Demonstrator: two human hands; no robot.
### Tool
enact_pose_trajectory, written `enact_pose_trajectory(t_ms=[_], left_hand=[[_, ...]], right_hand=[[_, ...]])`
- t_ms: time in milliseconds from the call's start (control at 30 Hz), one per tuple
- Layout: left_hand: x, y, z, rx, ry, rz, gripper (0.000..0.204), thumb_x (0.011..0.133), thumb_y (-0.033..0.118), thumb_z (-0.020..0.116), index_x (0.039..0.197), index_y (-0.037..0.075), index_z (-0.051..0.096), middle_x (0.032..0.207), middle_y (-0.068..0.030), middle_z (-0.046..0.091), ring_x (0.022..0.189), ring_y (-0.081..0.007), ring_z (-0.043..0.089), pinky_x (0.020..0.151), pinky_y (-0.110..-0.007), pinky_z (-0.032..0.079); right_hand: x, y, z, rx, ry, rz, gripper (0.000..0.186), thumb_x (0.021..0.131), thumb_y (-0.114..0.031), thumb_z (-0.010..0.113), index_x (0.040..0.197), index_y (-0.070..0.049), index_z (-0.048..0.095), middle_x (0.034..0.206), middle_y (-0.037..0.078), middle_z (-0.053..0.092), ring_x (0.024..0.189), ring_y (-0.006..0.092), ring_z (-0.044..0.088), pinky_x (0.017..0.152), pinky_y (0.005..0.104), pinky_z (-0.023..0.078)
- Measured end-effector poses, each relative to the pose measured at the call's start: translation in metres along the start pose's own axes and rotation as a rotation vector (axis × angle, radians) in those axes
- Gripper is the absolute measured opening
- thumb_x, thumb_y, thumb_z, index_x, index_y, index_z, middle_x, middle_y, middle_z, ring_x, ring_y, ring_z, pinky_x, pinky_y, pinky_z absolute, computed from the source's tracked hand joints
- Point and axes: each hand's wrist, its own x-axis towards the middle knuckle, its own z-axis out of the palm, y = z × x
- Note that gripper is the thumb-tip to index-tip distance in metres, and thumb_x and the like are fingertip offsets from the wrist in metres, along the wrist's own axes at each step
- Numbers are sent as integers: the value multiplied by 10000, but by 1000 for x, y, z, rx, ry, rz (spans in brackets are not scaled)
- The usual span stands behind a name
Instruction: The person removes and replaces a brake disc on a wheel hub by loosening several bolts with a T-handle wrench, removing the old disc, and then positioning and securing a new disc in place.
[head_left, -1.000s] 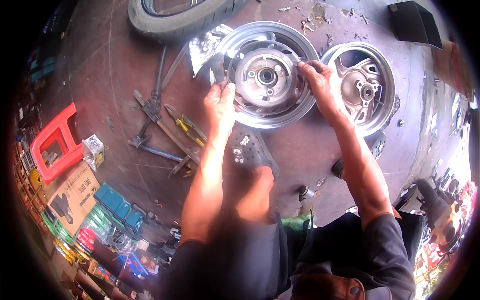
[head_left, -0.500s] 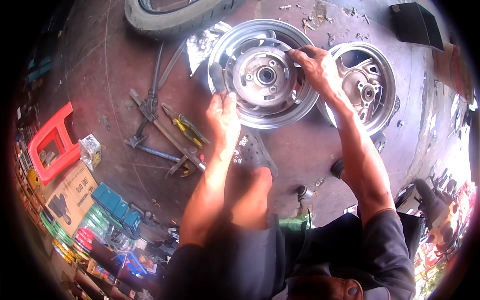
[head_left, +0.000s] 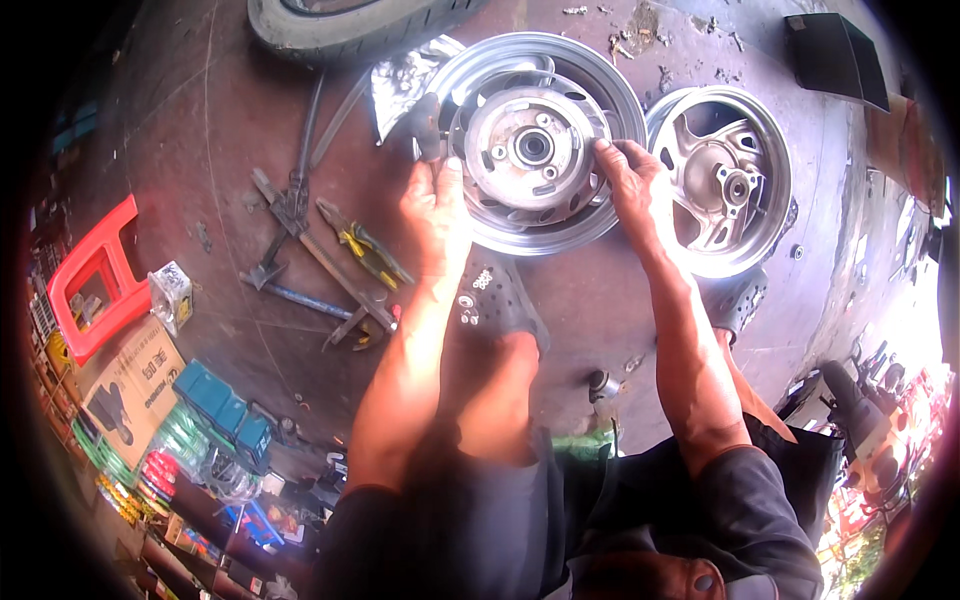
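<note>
A silver wheel rim [head_left: 628,100] lies flat on the floor in front of me, with a round metal brake disc [head_left: 505,180] around its hub. Closed at the disc's left edge, my left hand [head_left: 436,215] grips a dark flat-ended object [head_left: 428,125]; its kind is not clear. My right hand [head_left: 640,190] pinches the right edge of the disc, thumb on top and the other fingers curled. Just right of it lies a second, spoked wheel [head_left: 783,180].
A tyre [head_left: 350,40] lies at the far left, near a crumpled silver sheet [head_left: 400,85]. Yellow-handled pliers [head_left: 365,250] and long metal tools [head_left: 325,262] lie left of my left arm. A black box [head_left: 835,55] stands far right; a red plastic frame [head_left: 75,310] is at left.
My right hand has slid down along the disc's right edge, toward me. My left hand has shifted slightly up and left with the dark object. My right foot now shows beside the second wheel.
</note>
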Motion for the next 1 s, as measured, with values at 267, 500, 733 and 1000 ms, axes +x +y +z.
enact_pose_trajectory(t_ms=[267, 500, 733, 1000], left_hand=[[-3, -2, 0, 19, 22, -45, 80, 938, 64, 582, 989, 36, 637, 747, 41, 596, 559, -20, 484, 485, -203, 405], [-2, -4, -4, 19, -15, 3, 78, 939, 64, 582, 986, 26, 631, 743, 17, 613, 536, -35, 518, 485, -194, 393], [0, 0, -3, -12, -39, -43, 101, 941, 64, 579, 1012, 12, 628, 760, 12, 623, 551, -37, 523, 499, -200, 409], [1, -1, -4, -14, -49, -60, 121, 934, 67, 602, 1003, -29, 630, 883, -19, 652, 800, -81, 533, 734, -241, 440]], right_hand=[[6, -13, -6, -52, -43, 10, 447, 892, -374, 615, 998, 56, 677, 855, 156, 699, 809, 210, 645, 761, 324, 487], [5, -11, -5, -60, -48, 20, 447, 898, -375, 608, 1005, 54, 676, 857, 156, 699, 810, 210, 643, 766, 324, 486], [5, -8, -4, -25, -37, 9, 440, 894, -360, 621, 1003, 63, 672, 876, 161, 703, 829, 215, 644, 781, 326, 485], [3, 0, -16, 184, 39, 126, 433, 901, -369, 639, 1083, 23, 666, 740, 40, 608, 658, 114, 528, 634, 260, 443]])
